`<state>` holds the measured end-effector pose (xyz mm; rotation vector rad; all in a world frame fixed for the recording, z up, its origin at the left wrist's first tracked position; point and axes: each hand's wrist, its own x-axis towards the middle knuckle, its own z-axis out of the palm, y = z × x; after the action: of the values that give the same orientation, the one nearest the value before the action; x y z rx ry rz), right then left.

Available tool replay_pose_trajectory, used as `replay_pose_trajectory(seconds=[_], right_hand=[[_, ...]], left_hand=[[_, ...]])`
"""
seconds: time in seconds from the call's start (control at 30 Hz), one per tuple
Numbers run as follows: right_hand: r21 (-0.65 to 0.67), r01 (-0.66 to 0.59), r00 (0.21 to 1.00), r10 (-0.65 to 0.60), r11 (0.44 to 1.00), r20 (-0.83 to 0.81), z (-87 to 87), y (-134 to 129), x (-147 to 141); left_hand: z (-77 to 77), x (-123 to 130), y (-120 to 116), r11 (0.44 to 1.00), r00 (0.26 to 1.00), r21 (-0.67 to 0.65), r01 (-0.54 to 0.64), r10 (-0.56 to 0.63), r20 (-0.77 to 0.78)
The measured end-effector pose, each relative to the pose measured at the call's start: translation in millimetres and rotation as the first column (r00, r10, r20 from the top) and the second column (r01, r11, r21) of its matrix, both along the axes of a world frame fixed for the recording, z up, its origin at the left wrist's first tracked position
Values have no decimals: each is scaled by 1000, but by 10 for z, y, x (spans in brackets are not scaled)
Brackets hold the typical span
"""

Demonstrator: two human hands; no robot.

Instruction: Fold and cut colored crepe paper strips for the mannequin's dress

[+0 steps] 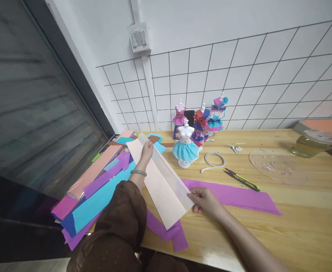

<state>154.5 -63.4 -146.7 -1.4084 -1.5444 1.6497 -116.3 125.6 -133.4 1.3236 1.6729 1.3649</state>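
Observation:
A long pale peach sheet of crepe paper [160,189], with a whitish, see-through-looking strip along its right side, slants across the front of the table. My left hand [147,150] is closed on its upper end, thumb on top. Down at the lower right corner, my right hand [205,199] pinches the whitish edge between thumb and fingers. Beneath it lie purple strips [245,198]. Just beyond stands a small white dress form [185,133] wearing a turquoise gathered skirt [185,152].
Left of my arm is a heap of coloured sheets [98,202]. Three dressed mini mannequins [201,122] stand near the wall grid. To the right are a white cord coil [215,160], yellow-and-black snips [242,179], a clear disc with small beads [276,168] and a ribbon spool [310,143].

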Motion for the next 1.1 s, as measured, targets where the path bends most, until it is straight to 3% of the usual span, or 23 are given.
replay_pose_trajectory(seconds=[0.13,0.3,0.43,0.6,0.73,0.83,0.9,0.97,1.03,1.1], right_hand=[[-5,-4,1000,4,1000,-8,11,4,3],[-7,-8,1000,8,1000,-23,48,-2,13],[-17,-7,999,7,1000,-32,64,-5,19],[-31,11,1000,-11,999,8,42,-2,51],[-10,1,999,-1,1000,52,29,-7,79],[-9,14,998,-13,1000,63,24,-9,86],[-23,27,998,-26,999,60,26,-9,86],[-21,22,998,-21,1000,51,40,-7,86],[-13,15,999,-15,1000,43,64,-5,85],[-27,8,999,-7,1000,40,91,-3,83]], left_hand=[[7,95,74,998,993,-15,57,-59,-104],[105,-5,-74,996,979,-56,67,-76,-188],[281,-191,-245,994,974,-87,71,-88,-207],[624,-389,-537,989,970,-121,85,-110,-216],[884,-413,-1063,969,914,-105,223,-245,-324],[947,-282,-1672,880,779,-231,414,-474,-410],[900,-141,-2099,769,662,-333,546,-639,-392],[786,6,-2467,650,524,-354,672,-755,-393],[618,128,-2736,619,457,-334,711,-767,-450],[426,211,-2902,662,450,-308,684,-715,-535]])
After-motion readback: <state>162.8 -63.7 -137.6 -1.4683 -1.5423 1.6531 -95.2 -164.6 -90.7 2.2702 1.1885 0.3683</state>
